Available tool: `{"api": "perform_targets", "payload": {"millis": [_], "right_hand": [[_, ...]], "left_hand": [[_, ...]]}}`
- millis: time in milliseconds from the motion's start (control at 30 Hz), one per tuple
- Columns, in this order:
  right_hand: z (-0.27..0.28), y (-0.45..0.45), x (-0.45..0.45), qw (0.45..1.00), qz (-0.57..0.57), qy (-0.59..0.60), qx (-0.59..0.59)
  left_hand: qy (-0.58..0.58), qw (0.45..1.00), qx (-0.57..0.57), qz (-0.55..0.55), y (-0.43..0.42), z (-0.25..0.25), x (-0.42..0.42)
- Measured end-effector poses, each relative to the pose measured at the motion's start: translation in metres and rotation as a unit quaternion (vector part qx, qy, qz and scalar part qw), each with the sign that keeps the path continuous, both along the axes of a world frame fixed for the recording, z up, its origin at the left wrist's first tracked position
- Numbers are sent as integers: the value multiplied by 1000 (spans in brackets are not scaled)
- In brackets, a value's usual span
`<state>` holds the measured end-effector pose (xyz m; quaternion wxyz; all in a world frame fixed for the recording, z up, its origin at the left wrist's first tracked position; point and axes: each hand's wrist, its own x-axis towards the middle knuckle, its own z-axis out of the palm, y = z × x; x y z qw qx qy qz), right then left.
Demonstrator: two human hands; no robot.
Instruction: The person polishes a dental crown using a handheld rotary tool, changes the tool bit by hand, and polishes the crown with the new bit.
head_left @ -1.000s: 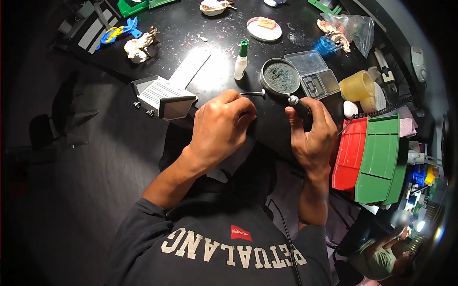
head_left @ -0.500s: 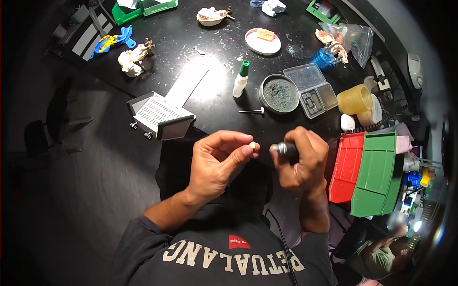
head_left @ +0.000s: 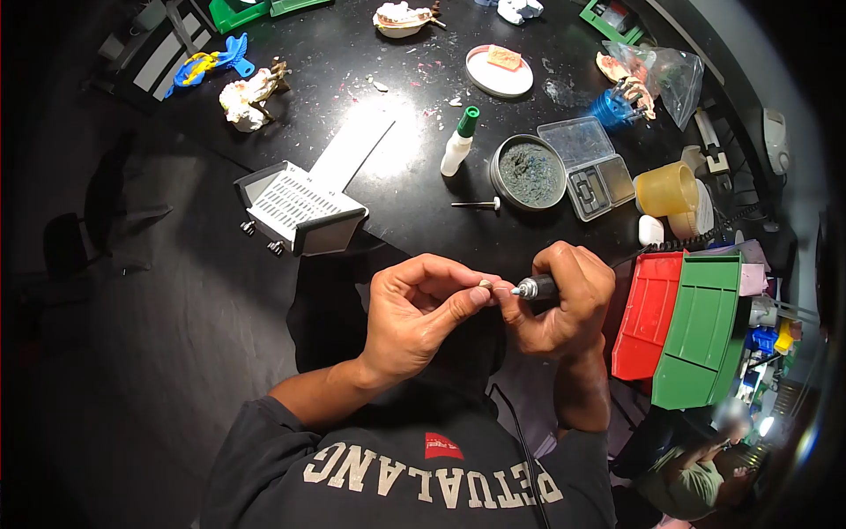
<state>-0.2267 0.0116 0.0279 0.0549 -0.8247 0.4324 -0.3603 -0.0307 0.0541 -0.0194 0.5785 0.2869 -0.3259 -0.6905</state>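
Between thumb and fingertips my left hand [head_left: 421, 309] pinches a small pale piece [head_left: 486, 285]. Wrapped round a dark rotary handpiece [head_left: 539, 287] is my right hand [head_left: 566, 301]; its light-coloured tip points left at the small piece, and the fingertips of both hands nearly meet. On the black table beyond them lie a small tool bit [head_left: 477, 205], a round tin of grey-blue material [head_left: 530, 173] and a white bottle with a green cap [head_left: 458, 144].
A white slotted metal stand [head_left: 302, 207] is at the left table edge. To the right are a pocket scale [head_left: 601, 188], a yellow cup [head_left: 665, 189], and red [head_left: 648, 315] and green [head_left: 698, 331] bins. A co-worker [head_left: 687, 476] sits at lower right.
My left hand has come down from beside the tool bit, now showing the small piece. My right hand brought the handpiece down from the tin and then close to my left fingertips.
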Motion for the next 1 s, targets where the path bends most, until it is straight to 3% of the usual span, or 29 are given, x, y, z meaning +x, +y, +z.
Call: {"api": "perform_targets", "payload": {"millis": [467, 1000], "right_hand": [[2, 0, 2, 1000, -11, 13, 11], [-5, -2, 0, 999, -14, 51, 9]], "left_hand": [[36, 998, 52, -22, 1, 2, 3], [-38, 998, -14, 53, 3, -2, 1]]}}
